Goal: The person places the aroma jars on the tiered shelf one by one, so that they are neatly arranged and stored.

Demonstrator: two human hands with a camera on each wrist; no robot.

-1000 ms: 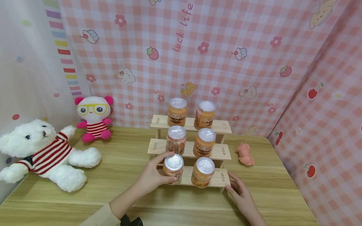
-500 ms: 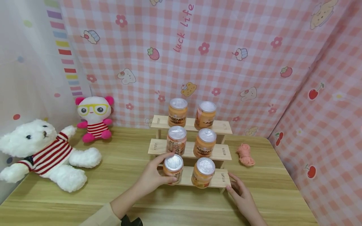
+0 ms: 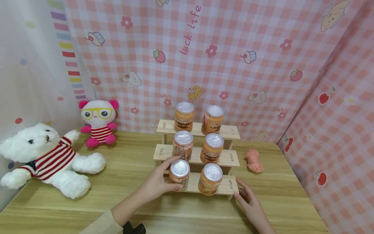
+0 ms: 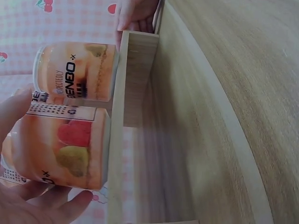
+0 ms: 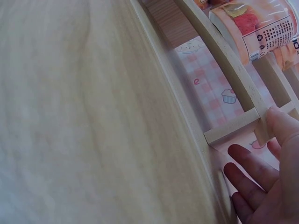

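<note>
A small three-step wooden display rack [image 3: 193, 184] bears orange-labelled cans with silvery tops, two on each step. My left hand [image 3: 156, 180] grips the left can [image 3: 179, 175] on the lowest step, thumb in front and fingers around its far side. In the left wrist view fruit pictures show on this gripped can [image 4: 70, 144]. The other can [image 3: 210, 179] on that step stands upright to its right. My right hand [image 3: 248, 201] touches the right end of the lowest step with its thumb and index finger; in the right wrist view its other fingers [image 5: 252, 163] are loosely bent, apart from the wood.
Pink yarn [image 3: 254, 161] lies right of the rack. A white teddy bear [image 3: 55, 159] and a pink-eared plush panda [image 3: 98, 122] sit at the left. A pink checked cloth [image 3: 187, 71] hangs behind the wooden table [image 3: 122, 169].
The head view has shifted slightly. Both hands, the cans and the rack stay in practically the same places.
</note>
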